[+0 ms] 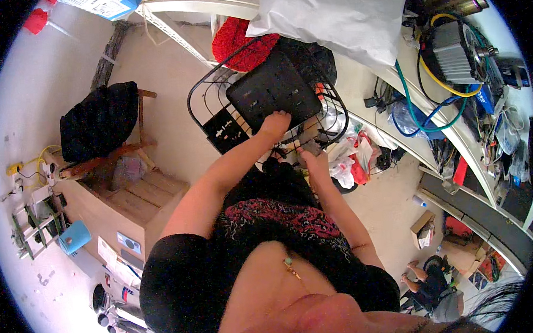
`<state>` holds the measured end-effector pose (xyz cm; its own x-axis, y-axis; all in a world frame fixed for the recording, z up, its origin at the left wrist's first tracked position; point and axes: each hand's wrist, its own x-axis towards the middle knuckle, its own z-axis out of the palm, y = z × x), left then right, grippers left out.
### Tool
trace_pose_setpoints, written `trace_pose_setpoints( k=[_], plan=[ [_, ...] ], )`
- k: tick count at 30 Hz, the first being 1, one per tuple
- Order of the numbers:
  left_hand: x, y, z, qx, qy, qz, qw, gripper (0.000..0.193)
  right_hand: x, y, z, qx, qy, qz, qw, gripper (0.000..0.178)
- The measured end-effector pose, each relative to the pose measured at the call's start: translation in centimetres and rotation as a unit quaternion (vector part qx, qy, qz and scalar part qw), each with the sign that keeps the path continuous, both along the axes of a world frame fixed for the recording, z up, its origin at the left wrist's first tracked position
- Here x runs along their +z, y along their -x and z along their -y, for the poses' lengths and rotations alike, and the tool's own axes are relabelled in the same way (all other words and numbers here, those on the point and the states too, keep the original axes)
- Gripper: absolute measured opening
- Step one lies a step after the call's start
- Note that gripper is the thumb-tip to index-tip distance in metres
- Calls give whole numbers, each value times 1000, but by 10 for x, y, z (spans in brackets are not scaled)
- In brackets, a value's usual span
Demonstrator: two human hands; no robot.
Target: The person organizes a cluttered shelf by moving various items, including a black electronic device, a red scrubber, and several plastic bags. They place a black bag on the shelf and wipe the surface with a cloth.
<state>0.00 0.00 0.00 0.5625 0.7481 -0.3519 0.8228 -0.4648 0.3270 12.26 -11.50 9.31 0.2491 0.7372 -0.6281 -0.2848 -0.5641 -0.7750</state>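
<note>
Black case (268,89) lies under the left hand (275,124), fingers (284,114) curled, whether pinching it I cannot tell.

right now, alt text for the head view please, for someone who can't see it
A person's left hand touches a black case in a black wire basket, with the right hand at the basket's near side. Beyond is a red textured bundle; a cluttered shelf stands right, a black-draped chair left.
</note>
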Motion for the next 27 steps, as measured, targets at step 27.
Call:
trace_pose_setpoints(
  k=[27],
  plan=[
    [97, 140, -17, 504, -26, 288, 814, 43, -2, 6, -20, -43, 85, -166, 981, 18]
  ],
)
